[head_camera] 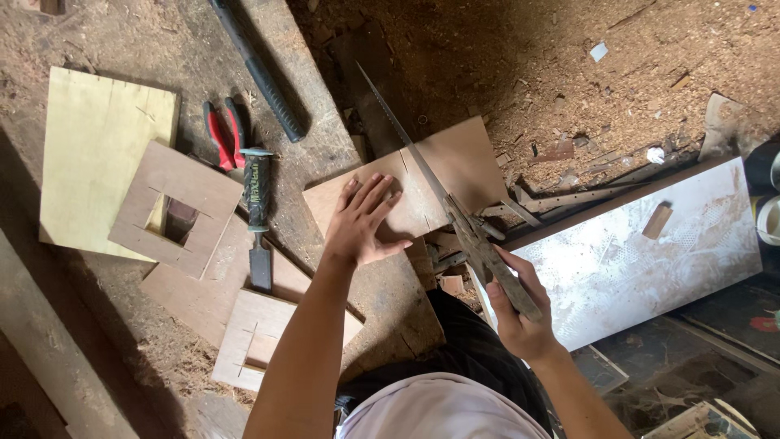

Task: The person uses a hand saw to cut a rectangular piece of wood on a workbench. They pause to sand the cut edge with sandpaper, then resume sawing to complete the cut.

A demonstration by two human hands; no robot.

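Note:
My left hand [362,219] lies flat, fingers spread, on a thin brown plywood panel [455,162] that rests on the worn wooden workbench [187,49]. My right hand [518,313] grips the wooden handle of a hand saw [475,240]. The saw's narrow blade [398,122] runs diagonally up and left across the panel, just right of my left hand's fingertips.
A chisel [257,219] lies left of the panel, beside red-handled pliers [223,134] and a black hammer handle [260,73]. Square plywood frames [175,207] with cut-out centres and a pale board [93,154] lie at left. A white panel [642,252] leans at right over sawdust-covered ground.

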